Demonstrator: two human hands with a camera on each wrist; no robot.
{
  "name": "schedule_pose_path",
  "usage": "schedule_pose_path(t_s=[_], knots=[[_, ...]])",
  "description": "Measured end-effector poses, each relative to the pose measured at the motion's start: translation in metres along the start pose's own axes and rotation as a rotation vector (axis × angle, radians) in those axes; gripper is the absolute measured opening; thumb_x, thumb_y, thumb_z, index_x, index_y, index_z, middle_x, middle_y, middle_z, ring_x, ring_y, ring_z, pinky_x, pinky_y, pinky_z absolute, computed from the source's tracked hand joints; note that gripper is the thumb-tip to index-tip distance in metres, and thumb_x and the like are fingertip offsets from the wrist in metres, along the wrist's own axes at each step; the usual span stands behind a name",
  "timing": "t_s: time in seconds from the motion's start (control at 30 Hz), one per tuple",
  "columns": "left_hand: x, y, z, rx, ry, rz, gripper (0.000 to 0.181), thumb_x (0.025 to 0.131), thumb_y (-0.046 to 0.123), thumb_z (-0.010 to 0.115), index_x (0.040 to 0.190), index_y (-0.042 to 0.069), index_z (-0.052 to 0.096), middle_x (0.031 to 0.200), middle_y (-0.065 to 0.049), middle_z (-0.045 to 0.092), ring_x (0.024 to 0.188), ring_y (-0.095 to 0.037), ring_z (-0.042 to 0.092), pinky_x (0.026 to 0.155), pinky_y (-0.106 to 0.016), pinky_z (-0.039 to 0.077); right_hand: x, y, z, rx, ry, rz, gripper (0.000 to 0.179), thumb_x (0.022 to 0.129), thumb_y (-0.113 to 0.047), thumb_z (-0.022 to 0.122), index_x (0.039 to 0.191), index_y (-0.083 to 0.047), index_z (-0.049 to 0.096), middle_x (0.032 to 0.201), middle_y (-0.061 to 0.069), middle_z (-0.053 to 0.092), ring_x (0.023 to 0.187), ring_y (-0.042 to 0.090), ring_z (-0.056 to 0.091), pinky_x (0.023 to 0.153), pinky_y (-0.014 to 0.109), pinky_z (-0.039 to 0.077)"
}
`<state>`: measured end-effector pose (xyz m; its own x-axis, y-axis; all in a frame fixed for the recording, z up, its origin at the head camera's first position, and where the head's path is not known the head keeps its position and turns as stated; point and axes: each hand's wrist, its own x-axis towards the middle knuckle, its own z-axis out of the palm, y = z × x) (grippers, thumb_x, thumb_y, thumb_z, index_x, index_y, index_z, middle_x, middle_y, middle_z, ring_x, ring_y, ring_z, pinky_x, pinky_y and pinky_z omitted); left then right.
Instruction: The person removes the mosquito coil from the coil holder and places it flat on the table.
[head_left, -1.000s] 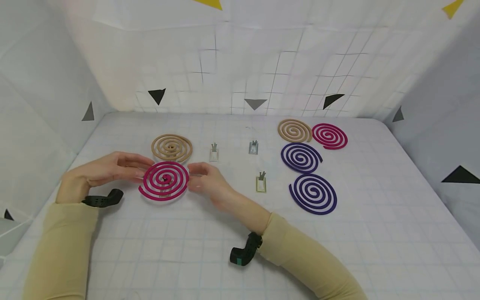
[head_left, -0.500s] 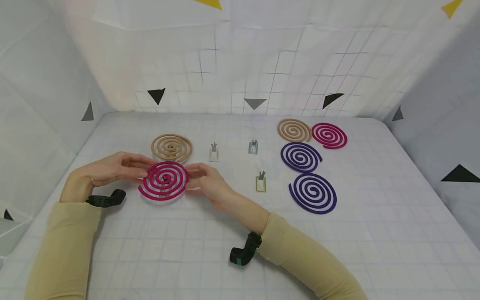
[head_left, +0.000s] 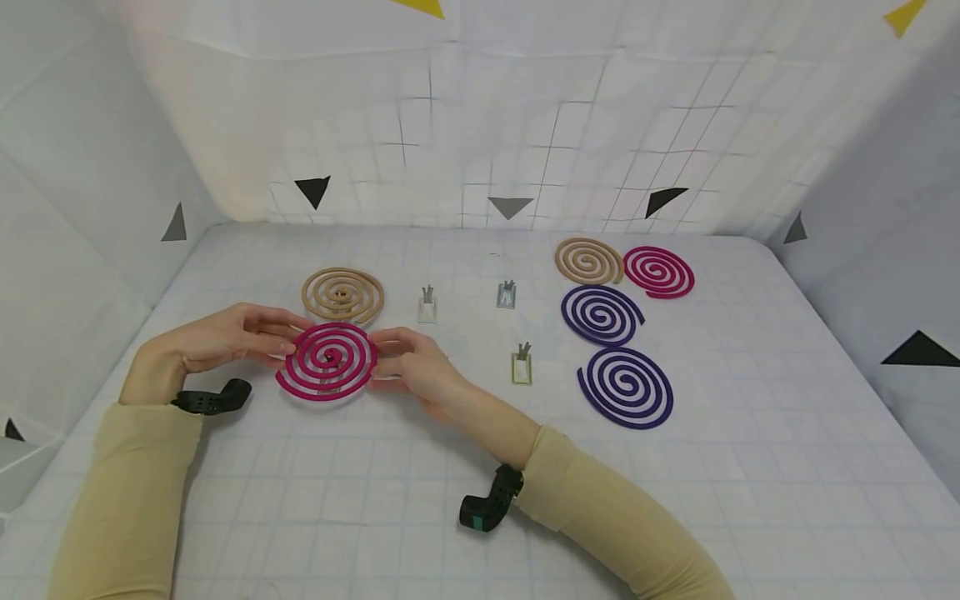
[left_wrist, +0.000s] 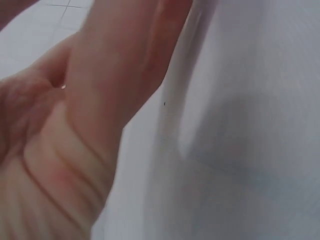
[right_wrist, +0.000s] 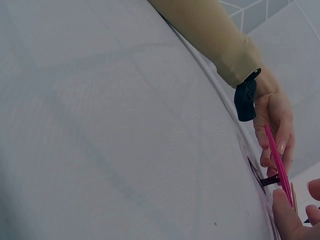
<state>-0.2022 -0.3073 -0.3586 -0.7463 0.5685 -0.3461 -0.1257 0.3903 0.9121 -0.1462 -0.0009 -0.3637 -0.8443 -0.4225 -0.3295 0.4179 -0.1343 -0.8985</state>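
Pink spiral: one, between the two hands on the left part of the table; I find it lying flat above the cloth, a dark support (right_wrist: 270, 180) beneath it. (head_left: 330, 360)
Left hand: one (head_left: 225, 337), at the coil's left edge; I read it as pinching the rim between thumb and fingers.
Right hand: one (head_left: 416, 362), at the coil's right edge, thumb and fingers by the rim; from here I cannot tell whether it grips or only touches.
Tan spiral: one (head_left: 342, 291), just behind the held coil, a dark shape showing through its rings.
Small metal stands: three, well apart, mid-table; I list a pale one (head_left: 427, 310), a silver one (head_left: 507, 295) and a gold one (head_left: 521, 367).
Right-hand group: four coils near one another; second tan (head_left: 589, 262), second pink (head_left: 658, 269), upper purple (head_left: 602, 315), lower purple (head_left: 626, 382).
Wrist devices: two, black; my left (head_left: 213, 398), my right (head_left: 491, 500).
Table: white, gridded cloth (head_left: 337, 492).
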Motion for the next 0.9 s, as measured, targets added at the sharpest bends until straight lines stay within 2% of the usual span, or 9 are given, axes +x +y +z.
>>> schedule_pose_path(t_s=[0.37,0.63,0.9], knots=[[0.0007,0.0024,0.0036,0.028,0.015,0.010,0.052,0.097,0.007,0.062,0.141,-0.012,0.043,0.124,-0.005,0.066,0.109,-0.015,0.067,0.090,-0.034,0.059,-0.0025,-0.0028,0.0008,0.017,0.000,-0.006,0.043,0.090,0.011,0.055,0.132,0.001,0.056,0.128,0.014,0.058,0.099,0.021,0.063,0.096,0.041,0.056],[-0.0004,0.0014,0.0016,0.037,0.015,0.026,0.051,0.098,0.008,0.062,0.141,-0.012,0.043,0.123,-0.002,0.067,0.108,-0.015,0.068,0.090,-0.035,0.059,-0.0015,-0.0035,0.0013,0.030,0.001,-0.003,0.043,0.090,0.011,0.054,0.132,0.001,0.056,0.128,0.015,0.058,0.097,0.021,0.063,0.095,0.040,0.057],[-0.0012,0.0038,0.0026,0.013,0.036,0.029,0.050,0.097,0.006,0.062,0.140,-0.012,0.044,0.122,-0.003,0.068,0.107,-0.018,0.068,0.089,-0.037,0.060,-0.0025,-0.0052,-0.0003,0.042,-0.009,-0.019,0.041,0.091,0.009,0.055,0.132,0.002,0.056,0.129,0.017,0.058,0.097,0.023,0.065,0.095,0.041,0.057]])
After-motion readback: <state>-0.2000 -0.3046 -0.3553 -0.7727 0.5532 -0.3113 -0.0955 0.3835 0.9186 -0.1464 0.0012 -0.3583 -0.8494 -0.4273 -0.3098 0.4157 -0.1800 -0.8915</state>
